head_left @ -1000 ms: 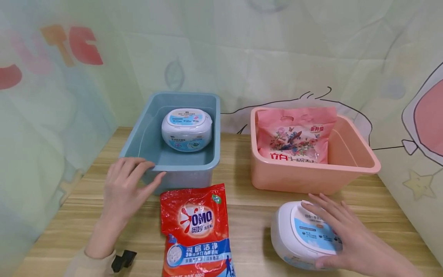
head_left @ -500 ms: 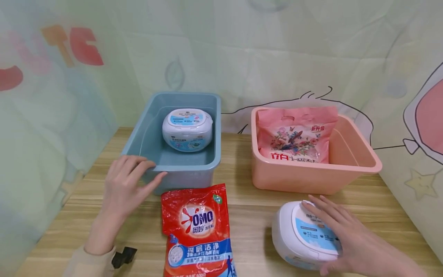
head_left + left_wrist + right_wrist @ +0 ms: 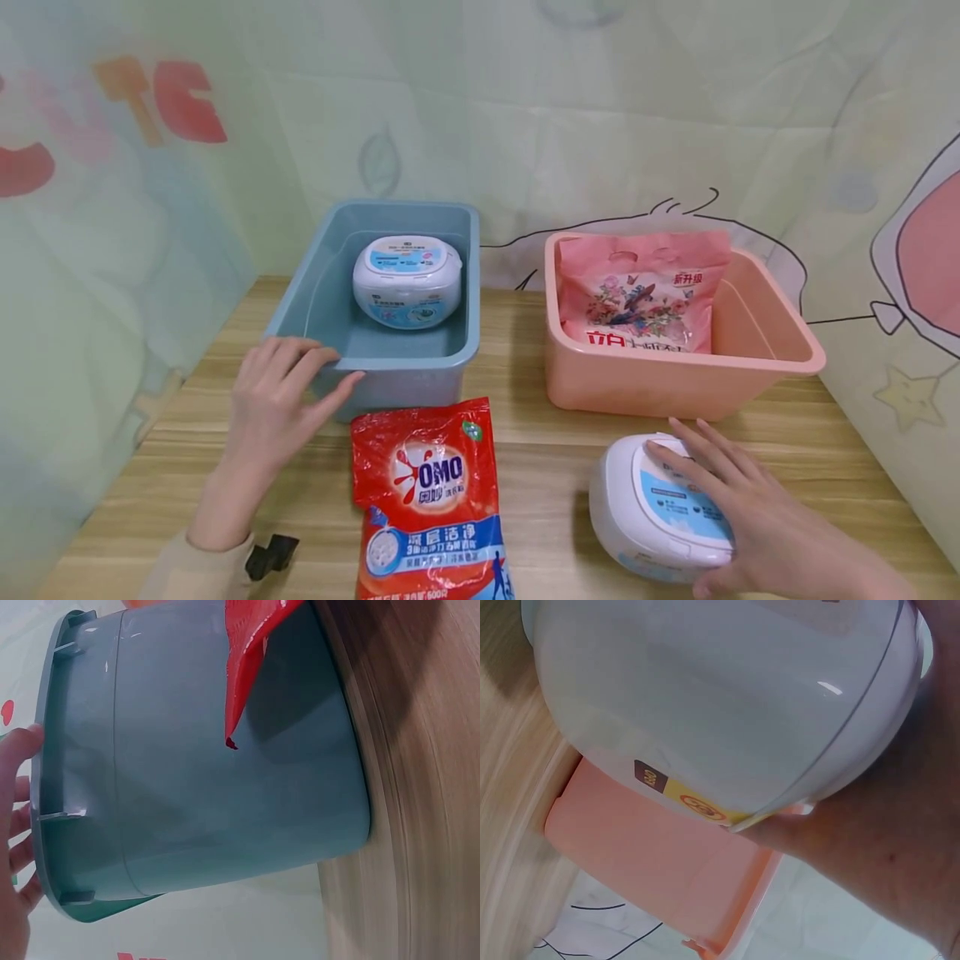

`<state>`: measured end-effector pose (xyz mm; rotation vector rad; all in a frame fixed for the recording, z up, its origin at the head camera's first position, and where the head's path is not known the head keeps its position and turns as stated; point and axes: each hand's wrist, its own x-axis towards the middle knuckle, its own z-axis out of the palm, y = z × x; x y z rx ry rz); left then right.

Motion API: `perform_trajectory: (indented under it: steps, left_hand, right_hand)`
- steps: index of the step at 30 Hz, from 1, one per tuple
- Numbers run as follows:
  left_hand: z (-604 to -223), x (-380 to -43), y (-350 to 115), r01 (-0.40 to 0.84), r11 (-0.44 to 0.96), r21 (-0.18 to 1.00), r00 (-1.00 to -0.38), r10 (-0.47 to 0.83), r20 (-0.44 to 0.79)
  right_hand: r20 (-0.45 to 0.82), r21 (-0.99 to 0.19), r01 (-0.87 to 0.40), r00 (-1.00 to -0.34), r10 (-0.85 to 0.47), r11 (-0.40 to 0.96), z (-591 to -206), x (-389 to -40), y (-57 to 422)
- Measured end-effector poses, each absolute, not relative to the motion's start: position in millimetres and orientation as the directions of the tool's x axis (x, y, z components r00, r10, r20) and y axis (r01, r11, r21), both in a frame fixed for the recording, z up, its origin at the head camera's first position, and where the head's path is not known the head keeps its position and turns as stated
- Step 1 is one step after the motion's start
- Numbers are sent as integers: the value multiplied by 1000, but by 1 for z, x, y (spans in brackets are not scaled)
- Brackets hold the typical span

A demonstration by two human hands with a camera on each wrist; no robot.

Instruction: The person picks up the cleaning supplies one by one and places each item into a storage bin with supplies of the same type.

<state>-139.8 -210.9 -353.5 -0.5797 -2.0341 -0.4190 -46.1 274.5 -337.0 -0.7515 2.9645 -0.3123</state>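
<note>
My left hand (image 3: 273, 400) holds the near left corner of the blue plastic bin's rim (image 3: 405, 364), its thumb outside the wall. A white laundry pod box (image 3: 405, 292) stands inside that bin. At the front right, my right hand (image 3: 757, 508) spans a second white laundry pod box (image 3: 630, 517), with spread fingers over the blue-labelled lid and the thumb at the near side. In the right wrist view, a digit touches this box's side (image 3: 705, 697). A red OMO washing powder bag (image 3: 427, 500) lies between the hands, in front of the blue bin.
A pink plastic bin (image 3: 637, 387) at the back right holds a pink floral washing powder bag (image 3: 637, 292). A small black object (image 3: 272, 557) is beside the left sleeve. Printed cloth (image 3: 495, 125) hangs behind the wooden table (image 3: 517, 450).
My right hand's fingers have shifted slightly on the box lid and spread more. The left hand keeps its place on the rim. Bins, bag and boxes stay where they were.
</note>
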Motion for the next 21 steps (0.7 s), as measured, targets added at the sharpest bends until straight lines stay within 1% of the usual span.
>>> perform_trajectory:
  steps: [3,10,21]
  left_hand:
    - [-353,-140,-210,557,829,60,-440,233,867]
    - [-352,-141,-210,548,834,67,-451,227,863]
    - [-352,-139,-210,544,837,62,-454,231,861]
  right_hand:
    - [-34,-211,-449,-884,-466,868,-337,-47,273]
    - [-29,-176,-449,-887,-461,876,-339,-48,271]
    - [-50,-157,-415,-903,-427,896,-339,-46,270]
